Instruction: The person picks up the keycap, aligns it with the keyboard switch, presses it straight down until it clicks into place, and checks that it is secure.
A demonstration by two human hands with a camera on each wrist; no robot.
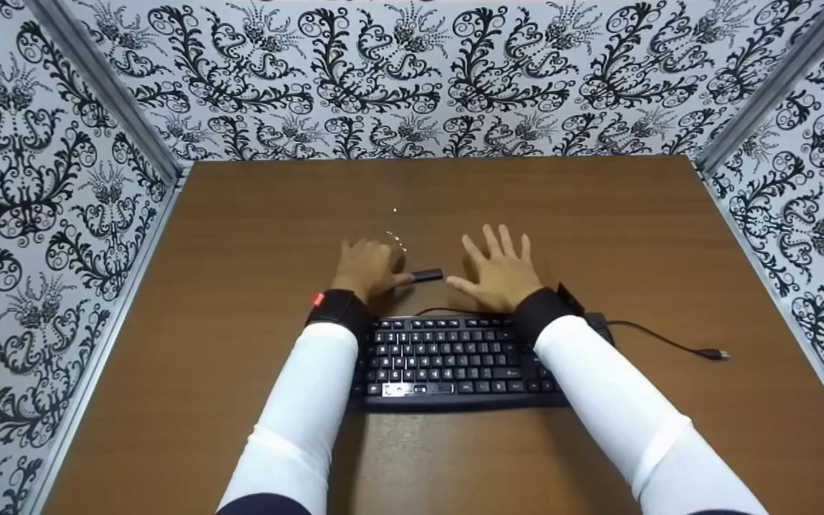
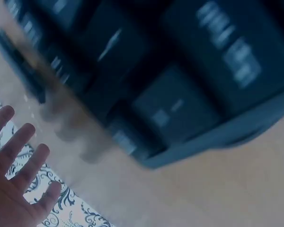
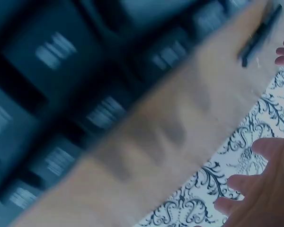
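A black keyboard (image 1: 448, 400) lies across the table beneath both forearms. My left hand (image 1: 365, 268) is over its far left side, beyond the keys. The left thumb overlaps the end of a slim black bar (image 1: 428, 275) in the head view. In the left wrist view, the fingers (image 2: 26, 161) are spread and loosely straight, and the bar (image 2: 19, 64) lies on the table apart from them. To the right, my right hand (image 1: 501, 275) is held over the table with its fingers spread wide, holding nothing. Its fingertips (image 3: 232, 182) also show in the right wrist view.
Small white bits (image 1: 398, 239) dot the table beyond the left hand. A black cable with a USB plug (image 1: 712, 354) runs out to the right of the right wrist. Patterned walls (image 1: 412, 79) enclose the brown table (image 1: 276, 193) at the back and sides.
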